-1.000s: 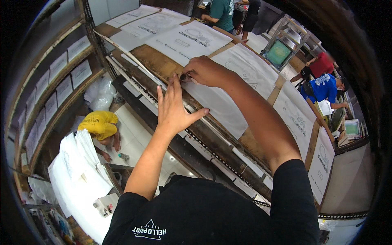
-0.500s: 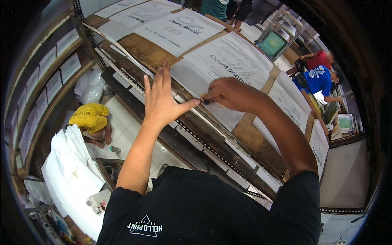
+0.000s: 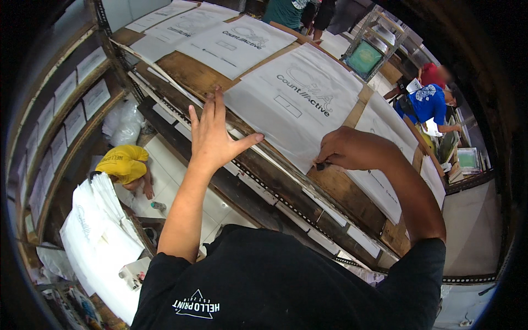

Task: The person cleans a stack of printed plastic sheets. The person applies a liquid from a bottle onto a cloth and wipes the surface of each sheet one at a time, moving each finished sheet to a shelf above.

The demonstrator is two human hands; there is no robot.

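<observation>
Large white printed sheets lie in a row along a long wooden board. My right hand [image 3: 352, 149] is closed, its fingertips pinching a small dark piece [image 3: 320, 166] whose kind I cannot make out. It is at the near right corner of the middle sheet [image 3: 269, 118], over the bare wood beside it. To its right another printed sheet [image 3: 379, 190] lies partly behind my right forearm. My left hand [image 3: 213, 135] is open with fingers spread, holding nothing. Its fingertips reach the board's near edge, left of the middle sheet.
Below the board runs a perforated metal rail [image 3: 275, 192] with lower shelves. At left stand racks [image 3: 82, 115] of printed sheets and a white stack [image 3: 99, 231]. A person in yellow [image 3: 124, 165] crouches on the floor; one in blue [image 3: 429, 107] works at far right.
My right hand has moved right along the near edge of the middle sheet to its corner, with the small dark piece. My left hand stays spread in nearly the same place.
</observation>
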